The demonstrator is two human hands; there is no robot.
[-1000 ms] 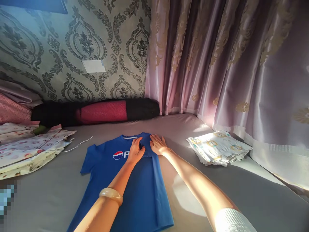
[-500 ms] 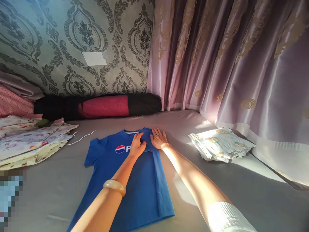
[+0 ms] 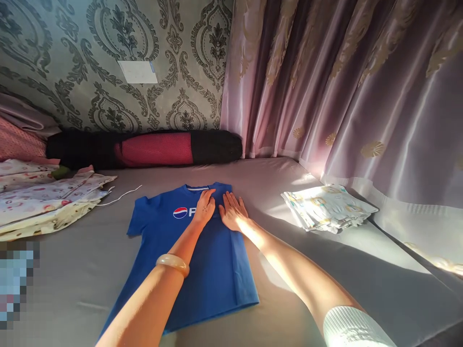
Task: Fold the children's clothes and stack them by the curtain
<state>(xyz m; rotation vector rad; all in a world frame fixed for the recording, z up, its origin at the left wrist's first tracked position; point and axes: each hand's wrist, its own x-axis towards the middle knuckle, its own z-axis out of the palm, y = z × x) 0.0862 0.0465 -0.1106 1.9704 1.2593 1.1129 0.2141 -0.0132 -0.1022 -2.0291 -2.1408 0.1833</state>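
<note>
A blue T-shirt [image 3: 195, 270] lies front up, its collar at the far end and a round red, white and blue logo on the chest. Its right side is folded inward in a long strip, while the left sleeve is spread out. My left hand [image 3: 205, 208], below a pale bangle [image 3: 172, 264], rests on the chest just under the collar with its fingers stretched forward, covering part of the lettering. Flat on the folded right shoulder lies my right hand [image 3: 234, 213], fingers apart.
The shirt is on a grey bed sheet [image 3: 289, 308]. A stack of folded white printed cloths [image 3: 327, 207] sits to the right, near the curtain [image 3: 282, 77]. Printed clothes [image 3: 47, 197] with a white cord lie left. A black and red long bag [image 3: 155, 149] runs along the wall.
My right hand has slid inward and a little nearer, lying flatter over the folded shoulder. The thumb of my left hand no longer stands apart. The view has tilted slightly downward.
</note>
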